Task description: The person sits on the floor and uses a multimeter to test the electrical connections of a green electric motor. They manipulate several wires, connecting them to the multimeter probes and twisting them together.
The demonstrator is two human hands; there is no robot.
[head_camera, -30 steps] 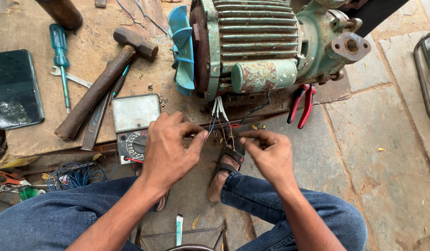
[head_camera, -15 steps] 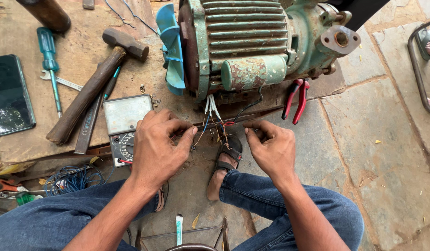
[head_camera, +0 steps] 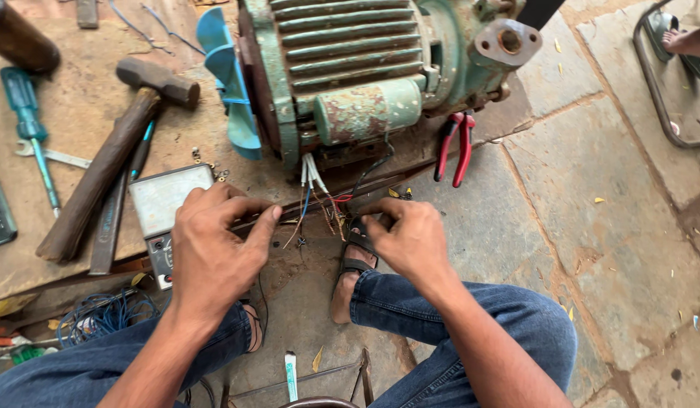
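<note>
A green electric motor with a blue fan lies on a board in front of me. White and coloured wires hang from its terminal box. My left hand pinches a thin probe or wire and holds its tip at those wires. My right hand grips another thin lead just right of the wires. A grey analogue multimeter lies partly under my left hand.
A hammer, a blue screwdriver, a spanner and a flat file lie on the board at left. Red-handled pliers rest right of the motor. A blue wire coil lies by my left knee. Another person's foot shows top right.
My head has leaned in, so everything looks larger. Both hands stay at the motor's wires with only small finger shifts.
</note>
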